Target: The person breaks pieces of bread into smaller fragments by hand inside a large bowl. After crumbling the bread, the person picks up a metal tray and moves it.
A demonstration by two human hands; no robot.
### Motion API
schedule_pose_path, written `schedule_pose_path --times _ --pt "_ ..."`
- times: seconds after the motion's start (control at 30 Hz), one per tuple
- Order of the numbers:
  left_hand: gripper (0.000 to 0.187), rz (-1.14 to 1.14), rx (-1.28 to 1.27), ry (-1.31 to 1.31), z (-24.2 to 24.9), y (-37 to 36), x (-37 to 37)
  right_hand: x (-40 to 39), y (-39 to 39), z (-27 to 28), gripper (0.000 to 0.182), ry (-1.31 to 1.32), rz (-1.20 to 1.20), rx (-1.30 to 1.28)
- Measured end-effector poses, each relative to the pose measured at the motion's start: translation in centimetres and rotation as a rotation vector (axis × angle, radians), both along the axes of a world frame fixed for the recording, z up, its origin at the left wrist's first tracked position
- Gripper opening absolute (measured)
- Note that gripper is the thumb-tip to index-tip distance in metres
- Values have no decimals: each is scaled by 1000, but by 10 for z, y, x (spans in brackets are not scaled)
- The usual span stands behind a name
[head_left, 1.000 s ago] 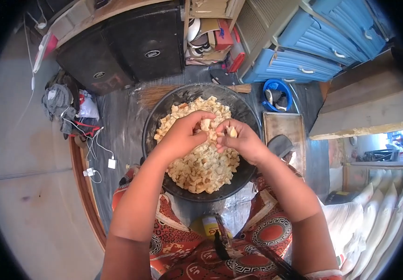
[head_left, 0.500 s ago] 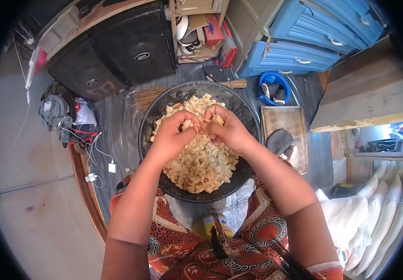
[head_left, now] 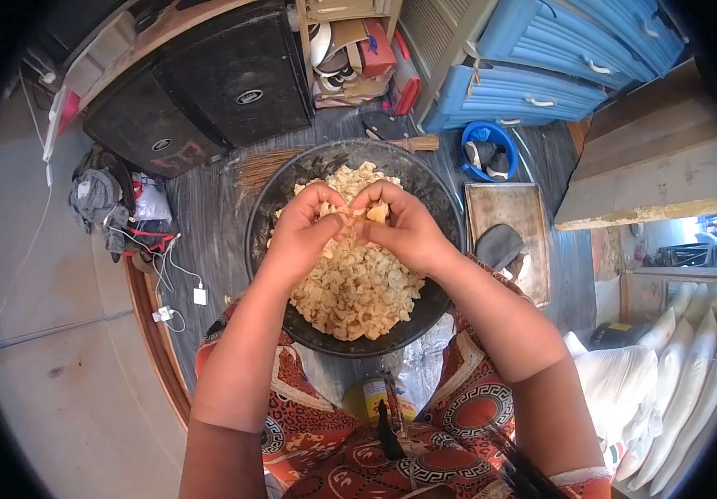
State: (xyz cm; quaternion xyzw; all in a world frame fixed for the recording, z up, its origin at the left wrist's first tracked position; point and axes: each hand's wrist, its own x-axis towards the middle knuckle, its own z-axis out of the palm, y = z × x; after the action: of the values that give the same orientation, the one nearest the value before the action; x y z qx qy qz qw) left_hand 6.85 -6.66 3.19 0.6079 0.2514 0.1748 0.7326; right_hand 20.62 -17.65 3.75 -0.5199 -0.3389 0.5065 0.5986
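Observation:
A wide black basin (head_left: 435,195) in front of me holds a heap of torn, pale bread pieces (head_left: 358,291). Above the heap, my left hand (head_left: 304,233) and my right hand (head_left: 408,229) meet at the fingertips. Both are closed in a pinch. A bread piece (head_left: 377,213) with a browner edge shows in the fingers of my right hand. Pale bread also sits in the curl of my left fingers, partly hidden by them. Where the thumbs come together, the fingers cover what lies between them.
A straw broom (head_left: 271,169) lies behind the basin. To the right are a blue bucket (head_left: 489,151) with shoes and a worn metal tray (head_left: 504,204) carrying a dark object. Black speakers (head_left: 242,75) stand back left. A yellow tin (head_left: 379,399) is between my legs.
My hands have shifted slightly, with the thumbs now pressed together more and the fingers curled closer over the bread. The basin sits a little higher in view.

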Motion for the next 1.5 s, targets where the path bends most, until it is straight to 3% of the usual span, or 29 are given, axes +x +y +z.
schedule_pose_path --times 0.13,0.3,0.4,0.53,0.6,0.7,0.83,0.9,1.0,1.13,1.3,1.5 --pt "9 88 1 1 0 2 0 8 -2 -2 13 20 35 -72" --pt "6 185 -262 -8 10 0 1 11 -2 2 9 -285 75 -38" --pt "8 288 -312 -9 6 8 -3 12 -4 3 10 -180 118 -53" --pt "14 256 -407 20 10 11 -5 7 0 -4 14 -82 52 15" --pt "23 220 -602 -101 11 4 -1 5 2 0 21 -770 10 236" --pt "32 198 -649 -71 13 -5 3 -7 2 1 27 -829 26 271" --pt "38 24 -725 -203 3 -7 1 -9 0 -15 30 -820 59 192" --pt "37 -30 -427 -91 7 -13 2 -2 1 -14 28 -532 -8 -54" --pt "32 -102 -241 58 2 -8 -1 7 3 -19 22 -367 -59 -12" --pt "21 -64 -253 130 3 -6 0 4 2 -10 17 -295 16 -60" --pt "10 -39 -43 169 -5 4 -5 9 1 -6 14 -375 47 -111" --pt "20 -65 -93 37 -2 -7 1 20 1 -6 18 -164 108 -119"
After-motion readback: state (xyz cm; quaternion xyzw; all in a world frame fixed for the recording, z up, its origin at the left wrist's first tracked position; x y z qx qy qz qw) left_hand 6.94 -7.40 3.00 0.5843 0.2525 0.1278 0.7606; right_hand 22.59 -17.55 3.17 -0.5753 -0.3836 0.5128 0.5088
